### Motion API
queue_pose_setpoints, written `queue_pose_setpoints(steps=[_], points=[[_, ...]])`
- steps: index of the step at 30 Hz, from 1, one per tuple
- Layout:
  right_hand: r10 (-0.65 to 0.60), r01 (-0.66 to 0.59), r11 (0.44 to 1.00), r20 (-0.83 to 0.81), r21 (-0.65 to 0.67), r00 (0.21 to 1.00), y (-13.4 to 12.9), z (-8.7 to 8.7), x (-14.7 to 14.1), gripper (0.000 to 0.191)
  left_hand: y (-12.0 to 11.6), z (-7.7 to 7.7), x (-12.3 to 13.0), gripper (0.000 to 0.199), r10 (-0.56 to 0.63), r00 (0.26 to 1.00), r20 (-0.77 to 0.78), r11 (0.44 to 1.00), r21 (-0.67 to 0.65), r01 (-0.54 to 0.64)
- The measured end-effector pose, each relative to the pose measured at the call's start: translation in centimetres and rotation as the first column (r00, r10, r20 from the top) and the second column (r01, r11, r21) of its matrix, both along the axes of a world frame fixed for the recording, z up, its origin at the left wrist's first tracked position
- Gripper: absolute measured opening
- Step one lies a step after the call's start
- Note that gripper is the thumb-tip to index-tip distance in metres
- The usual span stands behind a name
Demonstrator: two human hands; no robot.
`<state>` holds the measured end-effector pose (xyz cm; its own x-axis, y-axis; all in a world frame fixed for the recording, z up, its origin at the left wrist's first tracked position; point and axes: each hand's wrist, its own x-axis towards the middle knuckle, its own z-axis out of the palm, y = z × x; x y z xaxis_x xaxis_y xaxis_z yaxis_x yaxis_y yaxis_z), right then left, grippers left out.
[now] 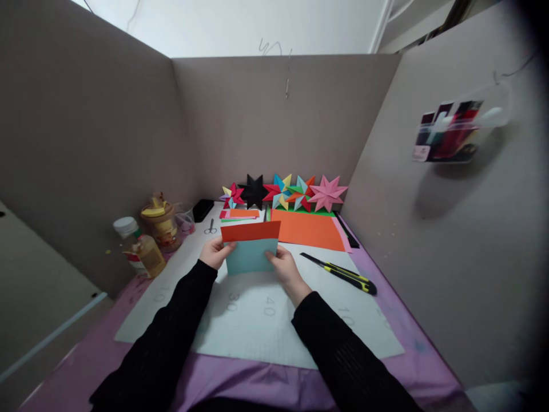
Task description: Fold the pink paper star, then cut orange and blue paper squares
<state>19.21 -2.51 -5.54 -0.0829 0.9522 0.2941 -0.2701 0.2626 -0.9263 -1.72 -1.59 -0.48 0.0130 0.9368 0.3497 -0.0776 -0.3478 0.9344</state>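
Observation:
Light blue paper [251, 257] and orange-red paper [251, 230] are held up together above the white sheet, the orange-red one showing as a band along the top. My left hand [215, 252] pinches the left edge, thumb in front. At the right edge, my right hand [286, 268] grips the papers with its thumb on the blue face. The fingers behind the papers are hidden. A black and yellow cutter [343, 274] lies to the right of my right hand. Small scissors [210, 228] rest beyond my left hand.
Folded paper stars [328, 193] line the back wall, behind a stack of orange sheets [309, 230] and smaller coloured papers [242, 214]. On the left stand a bottle [146, 254], a tub [163, 229] and a clear cup [185, 218]. Grey panels [283, 120] enclose the table.

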Motion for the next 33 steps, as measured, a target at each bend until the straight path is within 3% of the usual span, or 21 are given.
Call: queue_pose_setpoints(steps=[7, 14, 25, 33], points=[[0.078, -0.077, 0.994, -0.010, 0.077, 0.997, 0.9, 2.5, 0.9, 0.031, -0.2, 0.6, 0.2, 0.042, -0.004, 1.000, -0.019, 0.999, 0.040, 0.005], [0.218, -0.228, 0.968, 0.098, 0.109, 0.971, 2.8, 5.0, 2.1, 0.033, -0.1, 1.3, 0.2, 0.045, -0.010, 0.998, -0.061, 0.999, 0.051, 0.013], [0.277, -0.301, 0.951, 0.229, 0.075, 0.933, 3.8, 5.1, 2.3, 0.031, 0.5, 1.1, -0.5, 0.032, 0.002, 0.986, -0.168, 0.999, 0.045, 0.006], [0.242, -0.276, 0.956, 0.260, 0.100, 0.935, 3.7, 5.2, 2.7, 0.027, -0.1, 2.4, -0.9, 0.020, -0.053, 0.975, -0.216, 0.998, 0.028, 0.061]])
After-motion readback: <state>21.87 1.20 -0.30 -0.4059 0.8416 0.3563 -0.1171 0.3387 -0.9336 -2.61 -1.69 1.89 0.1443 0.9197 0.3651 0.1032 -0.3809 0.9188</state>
